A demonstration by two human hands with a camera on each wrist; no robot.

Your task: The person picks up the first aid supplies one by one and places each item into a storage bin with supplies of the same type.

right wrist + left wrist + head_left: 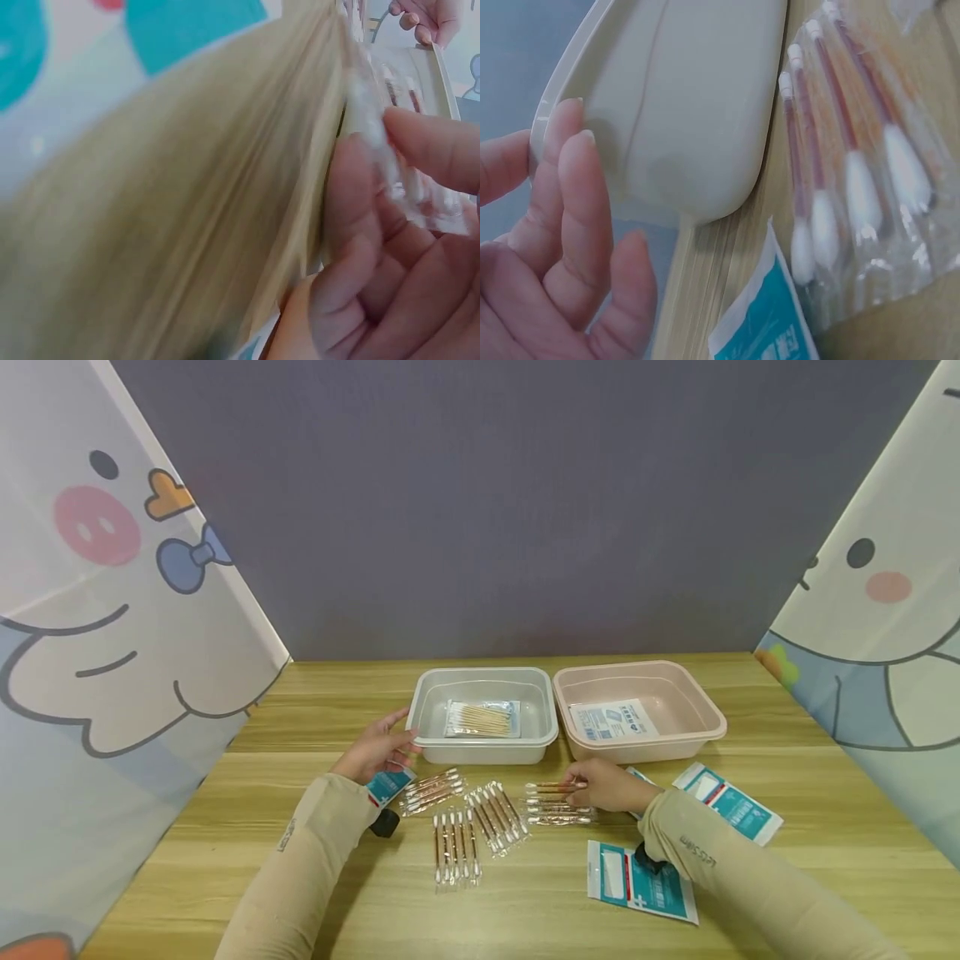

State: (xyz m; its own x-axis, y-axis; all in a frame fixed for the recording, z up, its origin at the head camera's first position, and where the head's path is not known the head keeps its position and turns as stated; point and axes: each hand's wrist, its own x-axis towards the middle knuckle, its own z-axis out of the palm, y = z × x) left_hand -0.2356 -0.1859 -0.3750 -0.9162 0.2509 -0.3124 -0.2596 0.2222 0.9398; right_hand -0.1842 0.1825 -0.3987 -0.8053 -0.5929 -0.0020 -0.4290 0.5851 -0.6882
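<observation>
My left hand (377,748) is at the left end of a white plastic basin (487,752). Fingertips (570,112) hold its rim, with the other fingers beside the outer wall. Inside the basin lies a clear pack of wooden-stick cotton swabs (482,720). To the right, my right hand (609,785) pinches a clear sachet of brown-stick cotton swabs (558,812) between thumb and fingers; the right wrist view shows the crinkled sachet (405,161) in the grip. Three similar swab sachets (433,791) (497,817) (456,847) are spread between the hands.
A pink basin (686,739) stands right of the white one, holding a white printed packet (613,720). Teal-and-white packets lie near the right arm, one (738,806) farther out, another (615,877) in front. A teal packet (390,785) sits under the left wrist.
</observation>
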